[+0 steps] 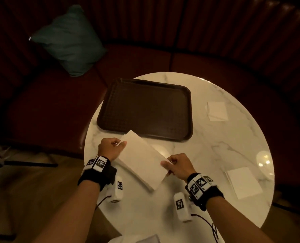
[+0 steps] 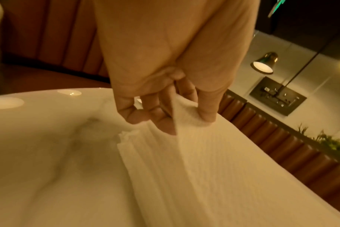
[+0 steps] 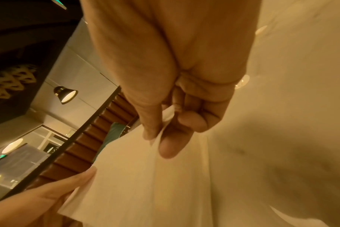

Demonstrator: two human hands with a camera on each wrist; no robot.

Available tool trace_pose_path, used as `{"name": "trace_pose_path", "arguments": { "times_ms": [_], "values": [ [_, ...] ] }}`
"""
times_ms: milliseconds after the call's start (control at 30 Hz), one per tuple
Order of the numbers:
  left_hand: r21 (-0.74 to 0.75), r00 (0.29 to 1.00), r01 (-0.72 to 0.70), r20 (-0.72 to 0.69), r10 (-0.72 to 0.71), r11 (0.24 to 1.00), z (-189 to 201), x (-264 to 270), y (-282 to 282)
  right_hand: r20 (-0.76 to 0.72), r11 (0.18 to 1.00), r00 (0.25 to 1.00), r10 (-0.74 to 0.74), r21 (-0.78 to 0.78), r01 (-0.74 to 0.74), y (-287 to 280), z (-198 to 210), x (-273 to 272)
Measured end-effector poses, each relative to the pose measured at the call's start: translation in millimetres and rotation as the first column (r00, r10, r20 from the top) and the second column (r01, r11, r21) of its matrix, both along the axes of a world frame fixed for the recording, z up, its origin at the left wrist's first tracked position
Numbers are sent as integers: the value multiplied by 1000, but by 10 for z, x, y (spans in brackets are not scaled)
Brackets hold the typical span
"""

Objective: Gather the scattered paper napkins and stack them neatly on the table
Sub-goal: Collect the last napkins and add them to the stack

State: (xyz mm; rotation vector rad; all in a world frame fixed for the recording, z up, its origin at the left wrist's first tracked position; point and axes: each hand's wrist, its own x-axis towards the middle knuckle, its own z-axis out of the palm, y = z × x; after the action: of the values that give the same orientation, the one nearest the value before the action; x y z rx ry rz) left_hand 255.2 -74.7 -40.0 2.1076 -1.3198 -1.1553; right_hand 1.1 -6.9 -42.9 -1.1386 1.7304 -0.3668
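While both hands hold it above the round marble table [image 1: 215, 146], a large unfolded paper napkin [image 1: 142, 160] stretches between them, with its lower edge close to the tabletop. The left hand [image 1: 110, 149] pinches the far corner of this napkin between thumb and curled fingers [image 2: 163, 121], and the right hand [image 1: 178, 164] pinches the near side in the same way, thumb against fingers [image 3: 171, 145]. Beyond the right hand, toward the far right of the table, a folded white napkin [image 1: 216, 111] lies flat. Another folded napkin [image 1: 243, 183] lies just to the right of the right wrist, near the table edge. A dark brown tray [image 1: 145, 109] sits just beyond the hands. A teal cushion [image 1: 68, 41] rests on the bench seat [image 1: 45, 106] far beyond the left hand.
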Motion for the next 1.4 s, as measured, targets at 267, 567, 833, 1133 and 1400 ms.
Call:
{"name": "trace_pose_path", "arguments": {
  "times_ms": [267,567,833,1133,1400],
  "values": [
    [49,990,-14,139,7,999,-201,-124,-87,-214,989,966,-147,-28,144,36,-256,236],
    [7,971,-188,152,184,982,-119,-77,89,-246,981,965,-90,-188,43,0,-146,261],
    [-11,998,-18,62,19,1000,178,-420,461,-427,888,779,-458,-246,387,458,-94,-1021],
    [-16,911,411,-17,-411,912,319,-1270,778,-641,870,698,-319,95,485,1176,-264,-1779],
    [-52,848,529,14,-529,847,423,-1510,994,-638,935,704,-312,-75,346,1357,-383,-1860]
  ]
}}
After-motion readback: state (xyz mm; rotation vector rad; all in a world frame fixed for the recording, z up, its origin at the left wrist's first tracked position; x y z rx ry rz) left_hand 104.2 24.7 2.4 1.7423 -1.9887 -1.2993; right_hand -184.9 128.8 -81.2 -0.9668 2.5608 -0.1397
